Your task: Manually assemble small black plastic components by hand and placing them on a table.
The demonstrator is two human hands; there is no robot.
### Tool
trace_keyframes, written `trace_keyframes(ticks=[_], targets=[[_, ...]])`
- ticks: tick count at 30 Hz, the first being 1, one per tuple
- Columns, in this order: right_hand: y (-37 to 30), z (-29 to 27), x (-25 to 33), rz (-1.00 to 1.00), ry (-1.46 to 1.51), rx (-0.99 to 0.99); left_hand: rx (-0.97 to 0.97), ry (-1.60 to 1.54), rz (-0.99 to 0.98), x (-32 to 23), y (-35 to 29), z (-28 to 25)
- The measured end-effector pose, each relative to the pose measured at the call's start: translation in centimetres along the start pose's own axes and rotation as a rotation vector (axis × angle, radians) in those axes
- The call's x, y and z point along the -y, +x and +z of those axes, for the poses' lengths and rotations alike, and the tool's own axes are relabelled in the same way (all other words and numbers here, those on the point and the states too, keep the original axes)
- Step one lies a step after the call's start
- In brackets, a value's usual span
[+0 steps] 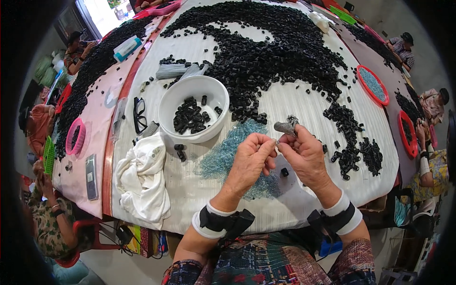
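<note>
My left hand (251,159) and my right hand (306,156) meet over the near middle of the table, fingertips almost touching. The left thumb and forefinger pinch something too small to make out. In my right hand is a grey bundle of thin strands (286,127), its end dark and frayed; that thumb and forefinger also close at the small thing. Beneath the hands spreads a pile of small translucent blue pieces (221,154). One black cylindrical piece (284,172) lies just below my fingers. Left of the hands stands a white bowl (166,116) with several black pieces inside.
A large heap of black pieces (280,47) covers the far table, with smaller piles (349,137) at right. Black-framed glasses (139,115), a white cloth (142,183) and grey bundles (172,71) lie left. A red tray (359,78) holds blue pieces. People sit along both sides.
</note>
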State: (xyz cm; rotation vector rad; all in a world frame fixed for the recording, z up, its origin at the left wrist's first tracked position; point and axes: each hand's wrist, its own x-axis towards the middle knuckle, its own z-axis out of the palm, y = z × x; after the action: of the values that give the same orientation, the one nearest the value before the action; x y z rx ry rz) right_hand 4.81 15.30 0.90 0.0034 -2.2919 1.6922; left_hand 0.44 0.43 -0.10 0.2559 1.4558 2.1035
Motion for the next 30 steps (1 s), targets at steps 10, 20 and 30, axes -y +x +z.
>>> trace_keyframes(ticks=[10,20,30], targets=[[0.1,-0.6,0.6,0.082,0.06,0.032,0.051,0.275,0.171,0.7,0.4,0.0],[-0.6,-0.6,0.5,-0.077,-0.113,0.034,0.058,0.094,0.039,0.3,0.2,0.2],[-0.4,-0.4,1.7,0.249,0.381,0.048,0.001,0.171,0.186,0.6,0.3,0.2]])
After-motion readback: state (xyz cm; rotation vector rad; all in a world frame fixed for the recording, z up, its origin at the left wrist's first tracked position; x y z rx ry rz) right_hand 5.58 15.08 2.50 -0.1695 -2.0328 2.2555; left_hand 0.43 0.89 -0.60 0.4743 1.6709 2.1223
